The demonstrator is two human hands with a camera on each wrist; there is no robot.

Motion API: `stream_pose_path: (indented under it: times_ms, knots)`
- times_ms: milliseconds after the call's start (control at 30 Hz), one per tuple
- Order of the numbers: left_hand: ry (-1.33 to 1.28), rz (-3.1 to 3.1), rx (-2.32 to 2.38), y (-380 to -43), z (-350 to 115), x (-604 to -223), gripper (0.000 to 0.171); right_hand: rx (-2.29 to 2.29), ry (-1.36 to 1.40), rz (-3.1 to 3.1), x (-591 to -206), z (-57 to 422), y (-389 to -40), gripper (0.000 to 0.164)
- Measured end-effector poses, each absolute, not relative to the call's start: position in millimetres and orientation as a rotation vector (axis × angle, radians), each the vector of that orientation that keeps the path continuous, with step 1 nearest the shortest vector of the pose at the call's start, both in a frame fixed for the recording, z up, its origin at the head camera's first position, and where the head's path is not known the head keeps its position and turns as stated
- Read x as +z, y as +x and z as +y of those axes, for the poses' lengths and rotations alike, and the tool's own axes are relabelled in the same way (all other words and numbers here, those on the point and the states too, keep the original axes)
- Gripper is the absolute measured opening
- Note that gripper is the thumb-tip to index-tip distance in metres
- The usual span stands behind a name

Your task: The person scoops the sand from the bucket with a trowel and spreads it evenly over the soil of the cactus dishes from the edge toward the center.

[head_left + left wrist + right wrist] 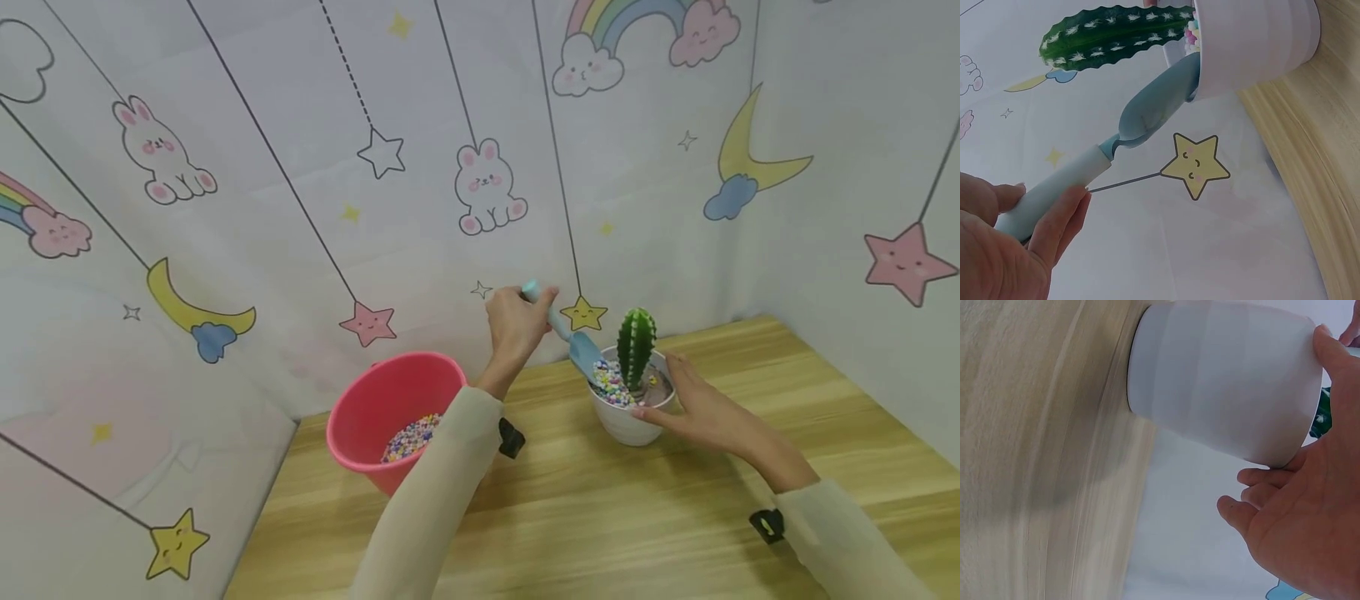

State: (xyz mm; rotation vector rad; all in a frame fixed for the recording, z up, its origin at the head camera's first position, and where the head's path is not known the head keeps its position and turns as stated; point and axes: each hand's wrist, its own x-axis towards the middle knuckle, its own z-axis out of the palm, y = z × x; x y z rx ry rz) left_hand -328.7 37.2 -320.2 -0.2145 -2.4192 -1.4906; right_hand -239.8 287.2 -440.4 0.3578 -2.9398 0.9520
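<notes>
Left hand [517,321] curled round a pale-blue, trowel-shaped scoop [582,353] — long axis sloping down to the left rim of a round white pot [628,424]; right hand [705,410], nearer, clasped its right side — thumb and fingers apart.

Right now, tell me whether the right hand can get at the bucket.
Probably not easily: the right hand is holding the pot, and in the head view the left forearm lies between it and the bucket.
</notes>
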Motion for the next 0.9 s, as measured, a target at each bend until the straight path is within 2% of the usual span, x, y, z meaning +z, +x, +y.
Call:
stream_pose_path:
  times_ms: [633,900]
  knots:
    - [-0.461,-2.315,-1.436,-327.0,39.1,-320.6,0.033,0.929,0.394,-2.933,-434.0,288.4,-242.9,0.115]
    - [-0.487,-2.158,-1.623,-324.5,21.8,-323.5,0.027,0.982,0.352,-2.89,-416.1,295.4,-241.8,0.119]
